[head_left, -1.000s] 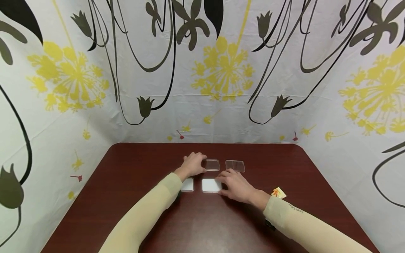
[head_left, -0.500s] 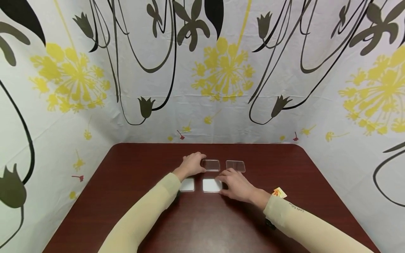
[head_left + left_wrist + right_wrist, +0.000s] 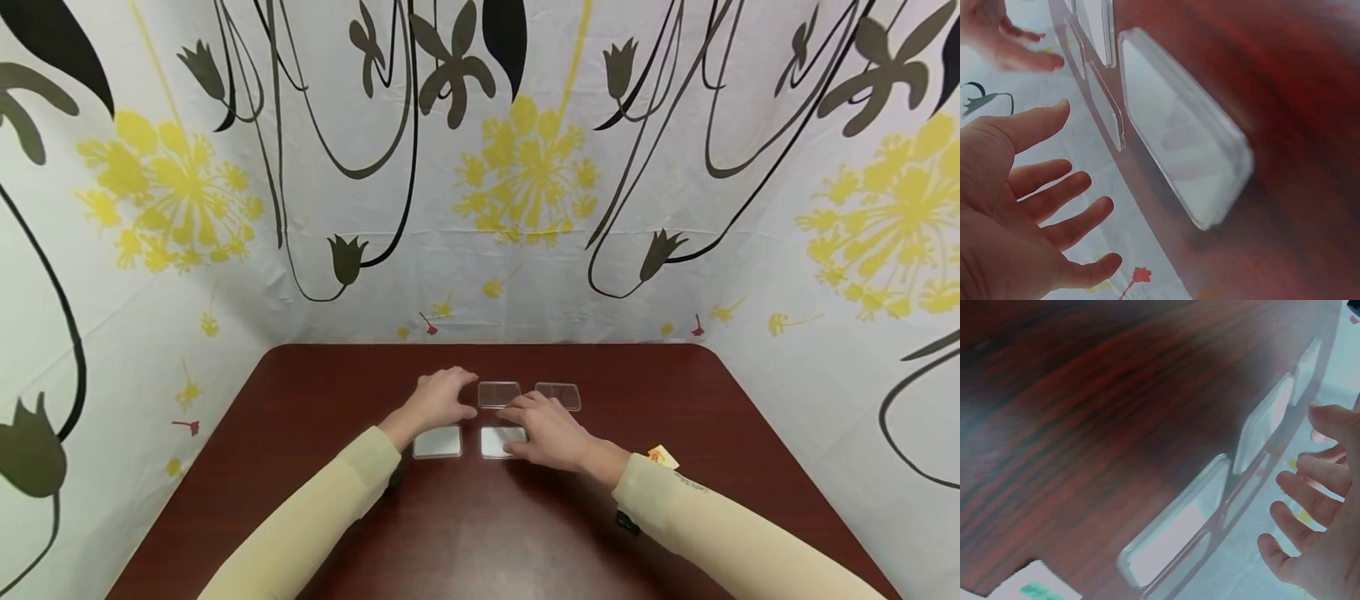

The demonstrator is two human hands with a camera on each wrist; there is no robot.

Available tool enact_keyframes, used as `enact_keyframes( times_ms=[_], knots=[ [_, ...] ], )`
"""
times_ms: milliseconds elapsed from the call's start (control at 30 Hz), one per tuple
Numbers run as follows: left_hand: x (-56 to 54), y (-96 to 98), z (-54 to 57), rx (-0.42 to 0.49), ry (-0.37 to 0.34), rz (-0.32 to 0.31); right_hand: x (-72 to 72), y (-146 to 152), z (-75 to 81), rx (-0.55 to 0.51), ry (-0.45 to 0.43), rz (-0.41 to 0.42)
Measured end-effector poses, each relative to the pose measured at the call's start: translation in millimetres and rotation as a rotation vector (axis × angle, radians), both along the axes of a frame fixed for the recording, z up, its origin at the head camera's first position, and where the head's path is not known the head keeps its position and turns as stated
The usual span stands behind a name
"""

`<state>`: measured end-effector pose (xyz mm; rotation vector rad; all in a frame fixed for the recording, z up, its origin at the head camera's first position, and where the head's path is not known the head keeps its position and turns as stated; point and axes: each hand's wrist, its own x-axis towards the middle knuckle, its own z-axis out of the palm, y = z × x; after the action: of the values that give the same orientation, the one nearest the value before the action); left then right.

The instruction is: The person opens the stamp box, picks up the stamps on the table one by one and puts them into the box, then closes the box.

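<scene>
My left hand hovers just behind a flat clear case with a white inside. In the left wrist view its fingers are spread, holding nothing, apart from the case. Over the edge of a second white-filled case is my right hand, fingers loosely curved and holding nothing in the right wrist view. A third white-filled case shows in the right wrist view; my right hand hides it in the head view. Behind these lie two clear thin rectangular pieces, the right one partly covered by fingers.
A small orange and yellow packet with a zigzag edge lies by my right sleeve. Everything rests on a dark red-brown table. A white patterned cloth hangs behind and at both sides.
My left hand has moved left, away from the left clear piece, which shows whole now. My right hand has shifted slightly left and up, with its fingers spreading over the case.
</scene>
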<state>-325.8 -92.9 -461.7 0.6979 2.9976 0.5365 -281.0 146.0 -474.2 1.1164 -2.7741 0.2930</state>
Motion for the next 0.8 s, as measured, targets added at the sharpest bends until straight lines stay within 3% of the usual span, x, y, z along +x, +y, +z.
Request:
enact_keyframes(
  times_ms=[200,367,600,800],
  knots=[
    [22.6,-24.5,-5.9,0.003,-0.028,-0.002,0.0,-21.6,4.4,-0.021,-0.022,0.027],
    [35.2,-45.5,-8.3,0.031,-0.051,0.003,-3.0,-40.1,4.4,-0.006,-0.022,0.010],
    [44.5,-62.9,-15.0,0.019,-0.103,-0.006,-4.9,-63.0,-0.2,0.016,-0.062,0.005],
    [48.4,-67.3,-20.4,-0.026,-0.094,-0.006,-4.8,-80.1,-6.6,0.034,-0.088,0.013]
  ],
)
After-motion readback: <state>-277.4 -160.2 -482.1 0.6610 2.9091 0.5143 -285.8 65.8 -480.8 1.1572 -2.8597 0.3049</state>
